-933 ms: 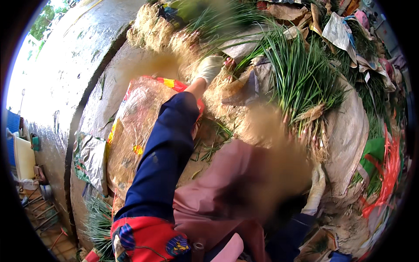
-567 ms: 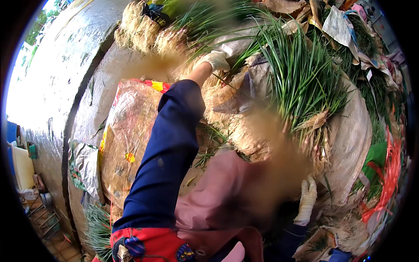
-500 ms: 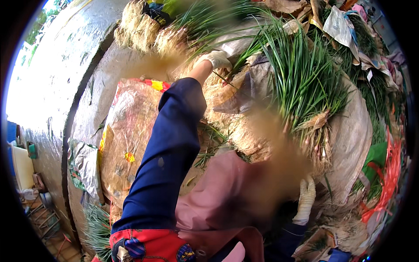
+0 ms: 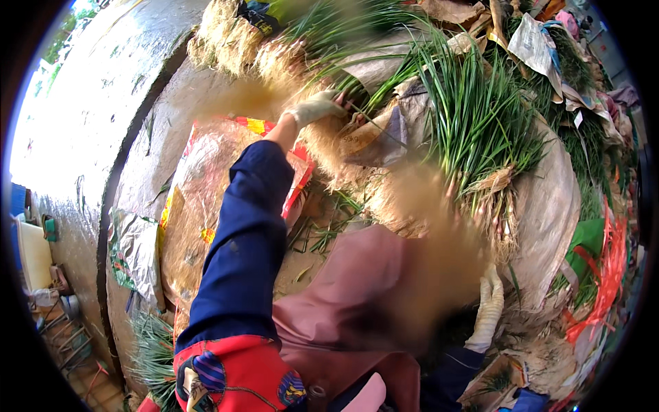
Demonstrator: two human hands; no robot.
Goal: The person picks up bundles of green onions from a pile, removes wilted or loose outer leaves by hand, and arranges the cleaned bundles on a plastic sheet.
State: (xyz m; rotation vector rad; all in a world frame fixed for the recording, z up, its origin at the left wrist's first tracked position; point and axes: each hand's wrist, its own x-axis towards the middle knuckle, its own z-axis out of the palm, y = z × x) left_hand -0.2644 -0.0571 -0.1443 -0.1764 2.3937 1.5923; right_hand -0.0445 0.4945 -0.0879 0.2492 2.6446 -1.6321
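My left hand [image 4: 317, 107], in a pale glove on a blue sleeve, reaches far forward. Its fingers curl around stalks of a green onion bunch [image 4: 357, 96] near the tan roots. A large bunch of green onions [image 4: 473, 123] lies to the right on a grey sack [image 4: 549, 206], roots toward me. My right hand [image 4: 487, 310], also gloved, hangs low at the right against a blurred tan mass of roots [image 4: 419, 233]; whether it grips anything is unclear. A pinkish apron [image 4: 343, 309] covers my lap.
A clear plastic sack with red and yellow print [image 4: 199, 206] lies under my left arm on wet concrete [image 4: 103, 123]. More rooty onion bunches [image 4: 226, 41] pile at the back. Red-orange plastic strips [image 4: 607, 275] and crumpled sacks [image 4: 535, 41] crowd the right.
My left hand has stretched further forward into the onion pile. My right gloved hand has come into view low at the right.
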